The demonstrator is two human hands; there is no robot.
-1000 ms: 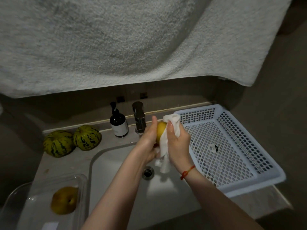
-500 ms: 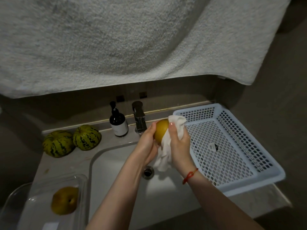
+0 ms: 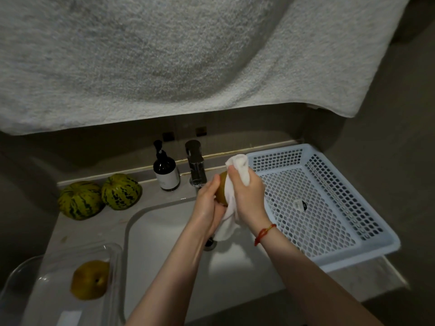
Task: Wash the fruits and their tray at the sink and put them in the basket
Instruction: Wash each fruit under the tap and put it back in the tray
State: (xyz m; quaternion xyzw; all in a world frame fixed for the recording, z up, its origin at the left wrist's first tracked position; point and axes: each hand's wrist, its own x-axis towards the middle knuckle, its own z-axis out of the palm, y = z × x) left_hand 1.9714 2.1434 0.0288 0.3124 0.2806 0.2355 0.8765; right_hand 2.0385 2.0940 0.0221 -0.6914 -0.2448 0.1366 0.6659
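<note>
Two striped melons [image 3: 100, 198] sat at far left on the counter [image 3: 94, 229], side by side and touching or nearly so. Below them, at the bottom-left corner, a clear tray [image 3: 113, 260] held one yellow-brown fruit [image 3: 90, 280], apparently a pear, lying near the tray's right wall. A white label or slip showed at the tray's bottom edge; text unreadable.

Next right: dark pump bottle [image 3: 166, 171] upright on the back ledge, then the metal tap [image 3: 196, 164] just beside it. White sink [image 3: 164, 243] sat below both, drain partly hidden behind the hands.

Over the sink, roughly above the drain, the left hand [image 3: 207, 203] cupped a second yellow-brown fruit [image 3: 222, 190] from the left and below, fingers curled round it, one fingertip showing at its top. Right hand [image 3: 249, 198] gripped a white cloth [image 3: 237, 170] and pressed it against the fruit's right side, fingers curled over the cloth. Cloth bunched above the knuckles and hung below the hands. Most of the fruit was covered; only a sliver visible between the two hands. Red cord bracelet [image 3: 264, 232] on the right wrist.

Far right: pale blue perforated basket [image 3: 353, 252] on the counter, touching the sink's right edge. Only a small tag [image 3: 300, 204] lay on its floor. A large pale towel [image 3: 188, 55] hung across the top.
</note>
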